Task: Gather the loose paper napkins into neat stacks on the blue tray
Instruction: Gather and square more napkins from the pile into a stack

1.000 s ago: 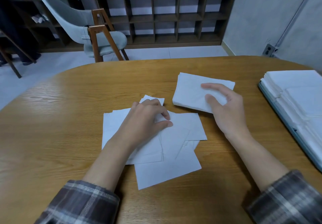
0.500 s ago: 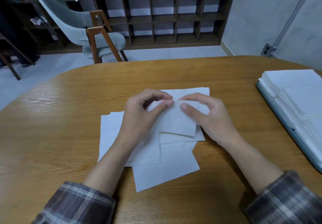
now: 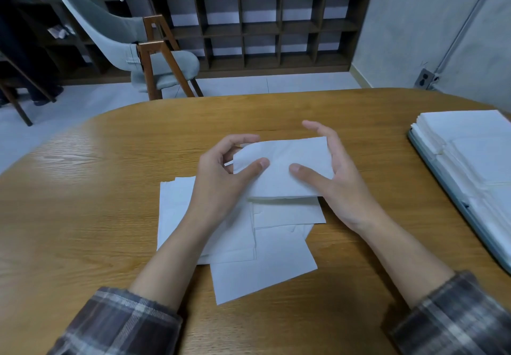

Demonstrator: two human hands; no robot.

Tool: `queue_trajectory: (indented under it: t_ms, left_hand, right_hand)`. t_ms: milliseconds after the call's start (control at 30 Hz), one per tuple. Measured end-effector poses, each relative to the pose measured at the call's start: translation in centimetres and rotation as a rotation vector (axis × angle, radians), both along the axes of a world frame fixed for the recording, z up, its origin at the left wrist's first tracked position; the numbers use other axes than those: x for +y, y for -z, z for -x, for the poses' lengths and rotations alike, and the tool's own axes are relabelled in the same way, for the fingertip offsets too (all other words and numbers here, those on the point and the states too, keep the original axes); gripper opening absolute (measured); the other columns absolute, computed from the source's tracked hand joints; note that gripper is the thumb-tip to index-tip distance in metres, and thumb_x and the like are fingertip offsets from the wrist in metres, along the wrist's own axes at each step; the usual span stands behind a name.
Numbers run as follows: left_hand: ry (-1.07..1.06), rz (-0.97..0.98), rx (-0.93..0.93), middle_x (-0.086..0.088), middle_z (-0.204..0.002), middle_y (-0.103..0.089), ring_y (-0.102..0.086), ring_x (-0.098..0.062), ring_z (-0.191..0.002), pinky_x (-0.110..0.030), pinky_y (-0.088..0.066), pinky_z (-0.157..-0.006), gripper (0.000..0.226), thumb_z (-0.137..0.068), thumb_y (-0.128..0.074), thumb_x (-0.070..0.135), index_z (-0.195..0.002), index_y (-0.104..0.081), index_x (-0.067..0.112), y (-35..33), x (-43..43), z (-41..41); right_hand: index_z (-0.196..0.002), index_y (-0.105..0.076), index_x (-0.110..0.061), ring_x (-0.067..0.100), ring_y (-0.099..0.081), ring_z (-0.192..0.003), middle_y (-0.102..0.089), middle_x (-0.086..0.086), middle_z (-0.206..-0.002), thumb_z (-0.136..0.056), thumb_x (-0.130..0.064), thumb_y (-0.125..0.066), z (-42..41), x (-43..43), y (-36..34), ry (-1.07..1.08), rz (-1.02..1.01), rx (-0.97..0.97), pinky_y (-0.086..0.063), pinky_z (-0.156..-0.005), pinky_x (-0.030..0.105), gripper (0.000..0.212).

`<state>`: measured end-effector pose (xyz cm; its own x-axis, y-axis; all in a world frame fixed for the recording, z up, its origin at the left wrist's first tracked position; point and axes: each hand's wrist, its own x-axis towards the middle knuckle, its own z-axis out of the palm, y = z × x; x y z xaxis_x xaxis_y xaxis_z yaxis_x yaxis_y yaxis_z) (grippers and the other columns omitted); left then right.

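Your left hand (image 3: 221, 177) and right hand (image 3: 337, 177) both grip 1 small stack (image 3: 282, 166) of napkins, with thumbs pressed on top and fingers wrapped round its left and right edges. It sits over the far part of the loose napkins (image 3: 262, 266), which overlap on the table (image 3: 83, 216). Well to your right, the tray (image 3: 459, 202) carries neat piles (image 3: 470, 147).

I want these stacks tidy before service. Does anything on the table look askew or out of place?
Yes. The loose napkins on the wooden table lie overlapped at different angles, the nearest napkin tilted. The small stack gripped between the left hand and right hand looks squared, as do the stacks on the blue tray.
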<state>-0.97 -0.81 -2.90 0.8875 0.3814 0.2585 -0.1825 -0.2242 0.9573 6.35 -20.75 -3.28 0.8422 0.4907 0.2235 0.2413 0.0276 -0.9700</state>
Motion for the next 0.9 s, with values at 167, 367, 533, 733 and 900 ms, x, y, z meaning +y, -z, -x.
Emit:
queue_trajectory:
  t_ms: [167,367,533,733,900]
  left_hand:
    - [-0.019,-0.051,-0.007,0.002,-0.102,-0.073,-0.053,0.005,-0.064,-0.007,-0.040,-0.060,0.030,-0.088,-0.084,0.011,-0.117,-0.075,0.016,-0.1,-0.4,0.1]
    - [-0.050,-0.134,0.073,0.015,-0.121,-0.065,-0.060,0.010,-0.105,-0.013,-0.052,-0.082,0.058,-0.084,-0.086,0.036,-0.136,-0.060,0.036,0.2,-0.1,0.0]
    - [0.099,-0.007,0.096,0.002,-0.112,-0.079,-0.075,-0.024,-0.101,-0.048,-0.061,-0.082,0.061,-0.090,-0.083,0.028,-0.142,-0.053,0.039,-0.6,0.1,0.4]
    - [0.005,-0.070,0.025,0.005,-0.108,-0.076,-0.074,-0.010,-0.097,-0.025,-0.059,-0.075,0.070,-0.088,-0.085,0.020,-0.146,-0.049,0.033,0.3,-0.1,0.1]
    - [0.170,-0.532,0.227,0.015,-0.110,-0.068,-0.063,-0.003,-0.105,-0.023,-0.052,-0.091,0.076,-0.083,-0.088,0.040,-0.144,-0.043,0.048,1.7,0.2,-0.1]
  right_hand:
    - [-0.151,-0.040,-0.044,0.004,-0.054,-0.133,-0.048,-0.018,-0.152,-0.096,-0.012,-0.075,-0.1,0.2,0.3,0.006,0.039,-0.060,-0.050,-0.104,0.024,0.072]
    - [-0.153,-0.035,-0.041,0.009,-0.049,-0.140,-0.038,-0.017,-0.158,-0.096,-0.007,-0.074,-0.7,-0.2,0.2,0.035,-0.032,-0.118,-0.051,-0.111,0.035,0.077]
    - [-0.145,-0.045,-0.048,0.025,-0.052,-0.141,-0.044,-0.003,-0.158,-0.096,-0.010,-0.075,-1.1,-0.7,0.2,-0.009,-0.121,-0.016,-0.050,-0.110,0.058,0.069]
    - [-0.115,-0.078,-0.024,0.007,-0.065,-0.124,-0.076,-0.013,-0.122,-0.099,-0.004,-0.069,-1.3,-0.9,0.3,-0.003,0.052,-0.093,-0.047,-0.112,0.035,0.028]
    - [-0.114,-0.080,-0.024,-0.016,-0.059,-0.117,-0.072,-0.029,-0.116,-0.098,0.004,-0.062,-2.5,-1.3,0.8,0.308,0.171,-0.146,-0.039,-0.098,0.001,0.036]
